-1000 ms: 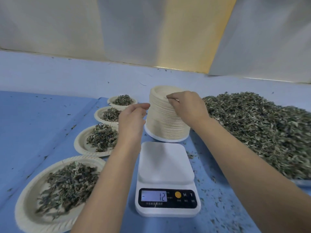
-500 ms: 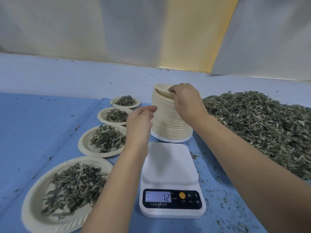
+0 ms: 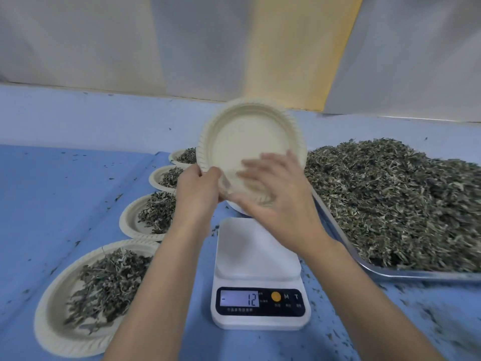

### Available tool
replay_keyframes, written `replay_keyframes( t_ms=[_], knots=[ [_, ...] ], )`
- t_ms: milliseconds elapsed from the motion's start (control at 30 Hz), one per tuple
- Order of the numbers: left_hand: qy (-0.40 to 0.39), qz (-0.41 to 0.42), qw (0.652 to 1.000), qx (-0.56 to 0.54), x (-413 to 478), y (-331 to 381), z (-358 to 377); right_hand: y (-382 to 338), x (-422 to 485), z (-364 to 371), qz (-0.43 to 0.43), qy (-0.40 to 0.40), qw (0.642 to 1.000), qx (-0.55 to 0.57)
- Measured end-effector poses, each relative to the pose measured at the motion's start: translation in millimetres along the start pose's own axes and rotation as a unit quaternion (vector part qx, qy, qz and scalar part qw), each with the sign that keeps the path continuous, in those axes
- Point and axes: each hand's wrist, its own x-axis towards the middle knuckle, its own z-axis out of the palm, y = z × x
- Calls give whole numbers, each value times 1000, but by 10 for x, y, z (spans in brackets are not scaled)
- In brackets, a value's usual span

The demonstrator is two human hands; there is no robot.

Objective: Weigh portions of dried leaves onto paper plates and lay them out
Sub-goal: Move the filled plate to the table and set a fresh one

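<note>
Left hand [image 3: 197, 188] grips a tilted plate [image 3: 247, 136] above the scale [image 3: 257, 256]. Right hand [image 3: 278, 194], blurred, spreads open over its lower rim.

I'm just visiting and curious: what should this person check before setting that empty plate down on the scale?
1. Empty cream round paper plate secured: left hand grips its rim. Ok.
2. Right hand hold on the plate: blurred. Cannot tell.
3. White digital kitchen scale platform bare. Ok.
4. Scale display at zero: it reads minus 12, perhaps a plate's tare. Not ok.
5. Heaped grey-green dried leaves on the silver metal tray beside the scale. Ok.
</note>
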Motion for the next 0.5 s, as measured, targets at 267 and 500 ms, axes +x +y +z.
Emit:
replay_keyframes(
  t_ms=[267,500],
  knots=[
    [-153,-53,976,142,-89,139,-124,160,-110,-384,391,37,917,69],
    [-127,-61,898,416,8,114,-328,315,-233,-434,474,-145,863,93]
  ],
)
